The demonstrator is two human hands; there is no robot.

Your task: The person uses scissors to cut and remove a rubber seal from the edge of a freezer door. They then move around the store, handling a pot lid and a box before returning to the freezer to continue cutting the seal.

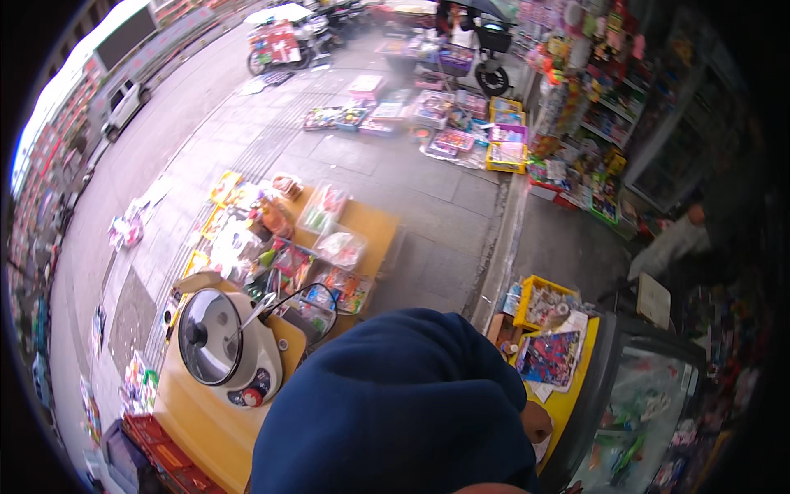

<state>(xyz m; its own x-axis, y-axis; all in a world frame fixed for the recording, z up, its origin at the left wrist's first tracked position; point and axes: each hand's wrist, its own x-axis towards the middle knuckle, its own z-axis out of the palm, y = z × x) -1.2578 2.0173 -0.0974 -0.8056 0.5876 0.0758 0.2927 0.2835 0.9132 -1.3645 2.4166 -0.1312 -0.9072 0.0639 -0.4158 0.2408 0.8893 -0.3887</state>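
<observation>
A large dark blue cloth shape [395, 403], which looks like a sleeve bunched close to the camera, fills the lower middle. At its right side a rounded patch of skin [536, 421] shows over the yellow counter [568, 412]. It may be part of my right hand; its fingers cannot be made out. My left hand does not show. Left of the cloth, a white electric cooker [262, 354] with a black-knobbed glass lid [210, 337] stands on a wooden table [185, 420]. A colourful printed packet [550, 359] lies on the counter beside a yellow basket [539, 303] of small goods.
Clear plastic tubs [340, 247] and packets crowd the table's far end. Beyond lie goods on the paving, a parked scooter [492, 70] and hanging toys [588, 58]. A glass-topped case [638, 412] borders the counter. Another person's leg [671, 247] shows at right.
</observation>
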